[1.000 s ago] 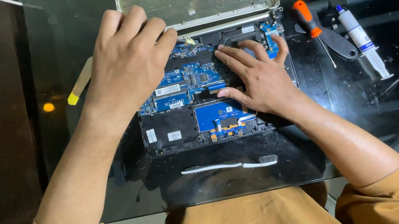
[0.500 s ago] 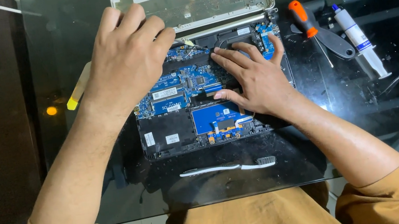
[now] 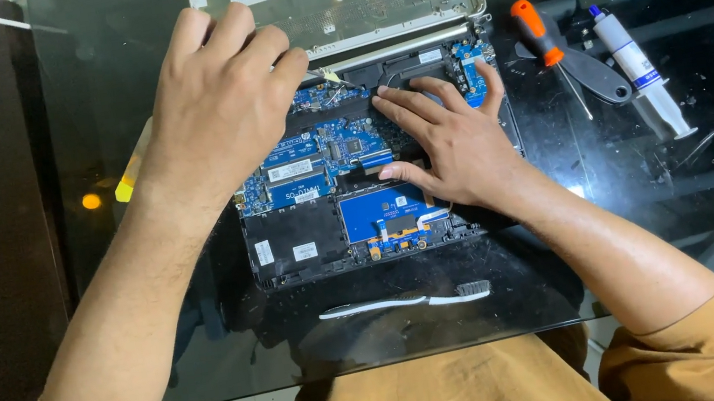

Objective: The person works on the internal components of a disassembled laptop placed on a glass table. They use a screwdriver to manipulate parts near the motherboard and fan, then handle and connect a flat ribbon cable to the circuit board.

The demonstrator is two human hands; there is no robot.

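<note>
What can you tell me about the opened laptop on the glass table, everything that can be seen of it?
The opened laptop lies flat on the glass table with its bottom cover off, and a silvery panel lies at its far edge. Inside show blue circuit boards, black covered areas with small white labels, and a dark part near the hinge. The left hand rests over the upper left of the boards. The right hand lies spread on the right side, its fingers reaching toward the dark part. A white toothbrush lies just in front, apart from it.
</note>
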